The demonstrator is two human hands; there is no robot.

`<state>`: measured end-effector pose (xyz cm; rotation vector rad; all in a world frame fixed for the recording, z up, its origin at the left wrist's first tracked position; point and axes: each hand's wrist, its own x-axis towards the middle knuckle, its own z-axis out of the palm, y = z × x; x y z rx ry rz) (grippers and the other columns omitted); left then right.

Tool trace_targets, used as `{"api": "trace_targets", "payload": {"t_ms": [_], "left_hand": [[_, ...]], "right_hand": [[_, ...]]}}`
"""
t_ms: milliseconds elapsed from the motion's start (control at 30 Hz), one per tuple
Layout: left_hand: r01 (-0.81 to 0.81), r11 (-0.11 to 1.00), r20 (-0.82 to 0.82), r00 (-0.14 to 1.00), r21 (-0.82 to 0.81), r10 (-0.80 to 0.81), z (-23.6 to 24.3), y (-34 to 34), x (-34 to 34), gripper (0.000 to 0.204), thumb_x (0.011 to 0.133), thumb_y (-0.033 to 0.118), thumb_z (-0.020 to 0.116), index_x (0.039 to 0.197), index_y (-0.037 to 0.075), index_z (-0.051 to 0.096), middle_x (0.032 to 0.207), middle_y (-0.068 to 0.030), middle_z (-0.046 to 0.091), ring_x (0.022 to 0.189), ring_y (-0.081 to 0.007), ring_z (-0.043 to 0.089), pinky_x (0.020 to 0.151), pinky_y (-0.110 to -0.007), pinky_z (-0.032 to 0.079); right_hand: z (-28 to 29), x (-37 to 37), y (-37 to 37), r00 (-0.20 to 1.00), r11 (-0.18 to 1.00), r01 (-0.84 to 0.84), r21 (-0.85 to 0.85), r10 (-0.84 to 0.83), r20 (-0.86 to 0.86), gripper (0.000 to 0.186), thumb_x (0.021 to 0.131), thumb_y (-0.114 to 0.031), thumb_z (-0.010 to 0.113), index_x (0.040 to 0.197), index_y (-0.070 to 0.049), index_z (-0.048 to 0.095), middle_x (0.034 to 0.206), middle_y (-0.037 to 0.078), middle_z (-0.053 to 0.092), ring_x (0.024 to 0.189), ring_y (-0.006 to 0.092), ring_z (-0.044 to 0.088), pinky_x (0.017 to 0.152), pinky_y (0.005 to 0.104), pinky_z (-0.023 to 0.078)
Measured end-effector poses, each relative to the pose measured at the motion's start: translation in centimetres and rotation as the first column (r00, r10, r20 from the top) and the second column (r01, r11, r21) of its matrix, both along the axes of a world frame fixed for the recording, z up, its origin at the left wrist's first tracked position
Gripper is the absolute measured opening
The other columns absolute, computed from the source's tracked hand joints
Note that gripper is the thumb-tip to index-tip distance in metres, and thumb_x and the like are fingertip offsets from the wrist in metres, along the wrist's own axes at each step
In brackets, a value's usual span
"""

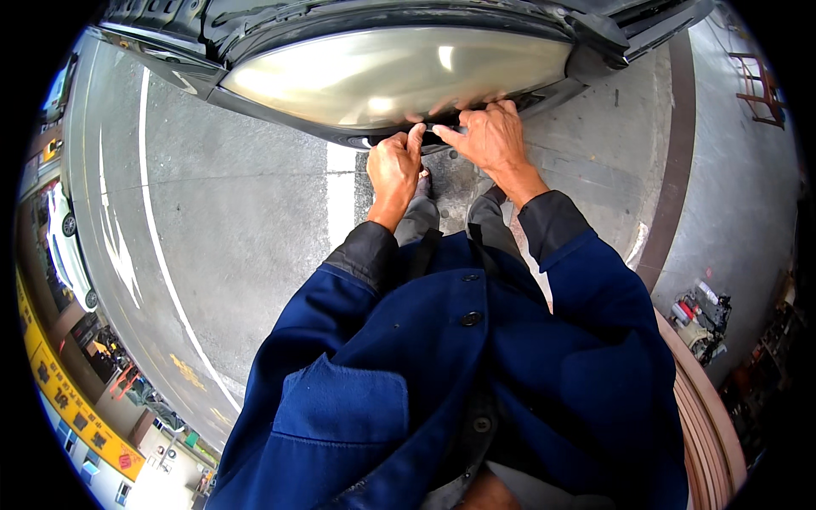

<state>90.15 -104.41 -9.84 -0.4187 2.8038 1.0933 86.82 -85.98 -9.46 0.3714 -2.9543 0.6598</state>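
Note:
A glossy champagne-coloured car body panel spans the top of the view, with dark trim along its lower edge. At that edge my left hand is closed, fingers curled at the dark trim and thumb pointing up. Just to its right, my right hand bends its fingers over the same edge, its thumb pointing toward the left one. The two thumbs nearly meet. Whatever small part may lie between or under the fingers is hidden. The panel mirrors the fingers faintly.
Black car parts lie beyond the panel. Grey pavement with a white painted line extends left, where a white car is parked. At right are a brown strip, a rust-coloured metal stand and a pile of parts.

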Motion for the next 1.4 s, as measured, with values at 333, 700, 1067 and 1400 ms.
{"api": "trace_targets", "payload": {"t_ms": [333,700,1067,1400], "left_hand": [[-0.220,0.972,0.046,0.975,0.089,0.216,-0.7,1.2,0.8,0.060,0.100,0.049,0.068,0.065,0.001,0.067,0.049,-0.0100,0.061,0.045,-0.0205,0.063,0.052,-0.037,0.049],[-0.270,0.936,0.079,0.963,0.225,0.259,-0.6,2.1,0.9,0.060,0.101,0.049,0.067,0.067,-0.001,0.067,0.050,-0.0090,0.062,0.046,-0.0160,0.064,0.050,-0.033,0.049],[-0.206,0.947,0.093,0.978,0.247,0.189,-0.2,2.7,0.6,0.061,0.101,0.049,0.068,0.068,-0.002,0.067,0.053,-0.0070,0.062,0.047,-0.0145,0.065,0.045,-0.029,0.049],[-0.251,0.929,0.113,0.967,0.273,0.229,0.6,3.3,0.6,0.060,0.101,0.049,0.067,0.070,-0.003,0.069,0.053,-0.0073,0.063,0.047,-0.0139,0.065,0.046,-0.028,0.049]], "right_hand": [[1.2,-1.4,7.6,0.986,0.986,-0.149,-0.073,0.142,-0.091,0.050,0.075,-0.052,0.086,0.071,-0.005,0.072,0.066,0.014,0.064,0.077,0.0312,0.063,0.086,0.0434,0.050],[-1.3,-1.9,7.0,0.984,0.989,0.146,0.006,-0.146,0.100,0.065,0.075,-0.068,0.080,0.079,-0.003,0.077,0.067,0.016,0.070,0.072,0.0355,0.068,0.084,0.0445,0.051],[-2.8,-0.7,6.7,0.979,0.982,0.184,-0.033,-0.186,-0.089,0.063,0.076,-0.065,0.081,0.080,-0.002,0.076,0.069,0.015,0.070,0.075,0.0318,0.066,0.088,0.0423,0.049],[0.1,1.0,7.3,0.970,0.990,0.125,-0.065,-0.136,-0.200,0.059,0.075,-0.060,0.085,0.073,-0.003,0.071,0.065,0.013,0.065,0.071,0.0320,0.062,0.087,0.0430,0.048]]}}
